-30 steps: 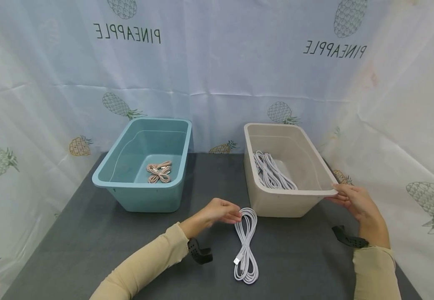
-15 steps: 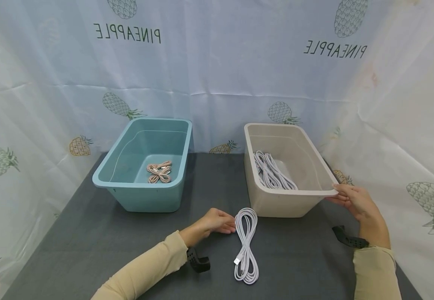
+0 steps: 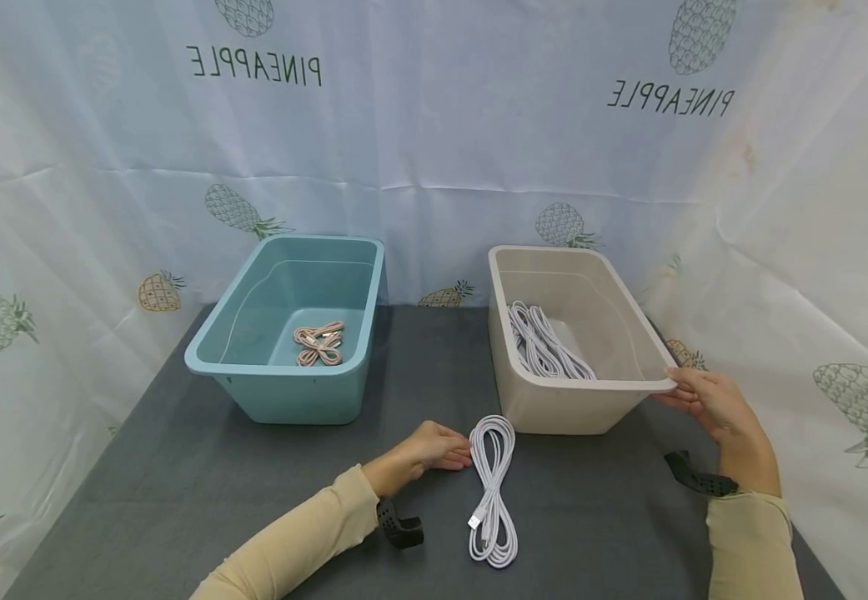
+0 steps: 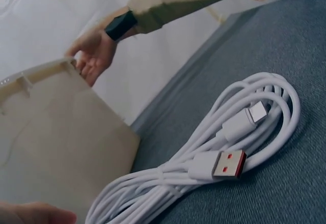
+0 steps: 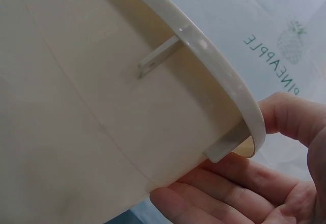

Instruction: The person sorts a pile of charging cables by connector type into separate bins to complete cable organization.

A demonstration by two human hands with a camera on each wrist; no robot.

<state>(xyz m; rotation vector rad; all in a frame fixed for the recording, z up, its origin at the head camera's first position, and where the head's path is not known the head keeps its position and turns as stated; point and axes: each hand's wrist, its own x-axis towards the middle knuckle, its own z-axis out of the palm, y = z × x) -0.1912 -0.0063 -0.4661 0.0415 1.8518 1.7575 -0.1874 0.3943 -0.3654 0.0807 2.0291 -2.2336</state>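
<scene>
A white USB cable (image 3: 492, 492), coiled and bound at its middle, lies on the dark table in front of the beige bin. Its metal USB plug (image 4: 229, 164) faces up in the left wrist view, beside a second, smaller connector (image 4: 239, 124). Just left of the coil's upper loop is my left hand (image 3: 434, 450), fingers relaxed and fingertips right at the cable. My right hand (image 3: 711, 404) grips the near right corner of the beige bin (image 3: 591, 408), thumb over the rim and fingers beneath it. Inside that bin rest several white cables (image 3: 546, 342).
A teal bin (image 3: 291, 392) stands at the left with tan coiled cables (image 3: 319, 343) inside. Behind both bins hangs a pineapple-print curtain (image 3: 434, 125), which also closes off the sides. The grey table (image 3: 201, 492) runs between the bins and toward me.
My left hand has drawn back toward me and slightly left, off the cable's upper loop. The right hand, both bins and the cable have stayed in place.
</scene>
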